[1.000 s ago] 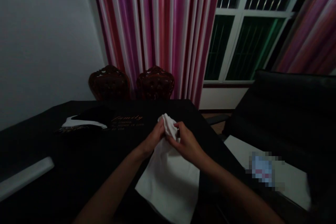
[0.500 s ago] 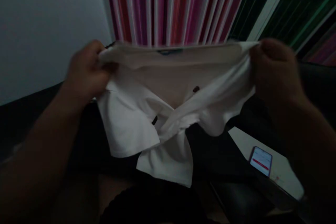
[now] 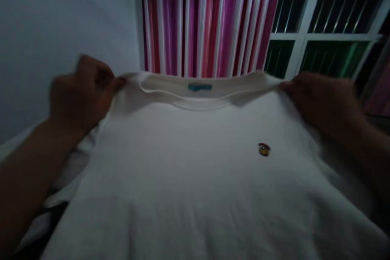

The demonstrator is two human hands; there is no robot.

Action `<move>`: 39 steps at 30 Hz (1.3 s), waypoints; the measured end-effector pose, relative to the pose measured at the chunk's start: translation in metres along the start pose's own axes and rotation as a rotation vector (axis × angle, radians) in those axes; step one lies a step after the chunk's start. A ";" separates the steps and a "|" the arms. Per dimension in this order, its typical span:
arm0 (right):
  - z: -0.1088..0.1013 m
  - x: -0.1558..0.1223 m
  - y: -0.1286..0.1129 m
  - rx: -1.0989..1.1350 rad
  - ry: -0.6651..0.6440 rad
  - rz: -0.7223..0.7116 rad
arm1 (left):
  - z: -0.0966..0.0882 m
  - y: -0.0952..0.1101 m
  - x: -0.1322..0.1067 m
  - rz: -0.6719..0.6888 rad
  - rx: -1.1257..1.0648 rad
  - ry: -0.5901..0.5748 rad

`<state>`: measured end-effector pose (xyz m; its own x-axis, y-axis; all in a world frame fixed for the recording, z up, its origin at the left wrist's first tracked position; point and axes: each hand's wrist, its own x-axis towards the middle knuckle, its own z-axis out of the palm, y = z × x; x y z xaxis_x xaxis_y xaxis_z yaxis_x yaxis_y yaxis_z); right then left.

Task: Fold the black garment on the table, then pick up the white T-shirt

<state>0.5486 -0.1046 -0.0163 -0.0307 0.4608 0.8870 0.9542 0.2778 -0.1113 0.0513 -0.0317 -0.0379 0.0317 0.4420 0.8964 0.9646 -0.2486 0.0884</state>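
Observation:
A white T-shirt [image 3: 195, 158] hangs spread out in front of me, its neckline at the top and its body reaching below the view. A small red and yellow emblem [image 3: 263, 149] sits on its chest, toward the right. Inside the back of the collar shows a blue-green label [image 3: 200, 87]. My left hand [image 3: 83, 91] pinches the shirt at its left shoulder between thumb and fingers. At the opposite shoulder, my right hand [image 3: 323, 99] is closed on the fabric, somewhat blurred. The shirt's lower hem is out of view.
Behind the shirt hangs a striped pink, purple and white curtain [image 3: 210, 28]. To its right is a white-framed window [image 3: 301, 48] with bars. A pale wall [image 3: 67, 20] fills the left side. The shirt covers most of what lies below.
The shirt, bunched and folded over itself before, now hangs open with its front facing me. Both hands still grip it, farther apart. My view has tilted up; the phone is out of sight.

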 end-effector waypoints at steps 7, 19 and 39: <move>0.193 -0.013 0.017 -0.314 -0.498 0.130 | 0.155 0.028 -0.002 0.199 0.079 -0.492; 0.290 -0.247 0.042 -0.206 -0.899 0.098 | 0.265 -0.024 -0.222 0.090 -0.027 -1.106; 0.150 -0.231 -0.028 0.279 -0.806 0.055 | 0.115 0.083 -0.245 0.340 -0.430 -0.902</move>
<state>0.4841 -0.0919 -0.2852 -0.2899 0.9092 0.2987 0.8556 0.3861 -0.3448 0.1537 -0.0617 -0.3004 0.6364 0.7251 0.2632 0.6999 -0.6862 0.1981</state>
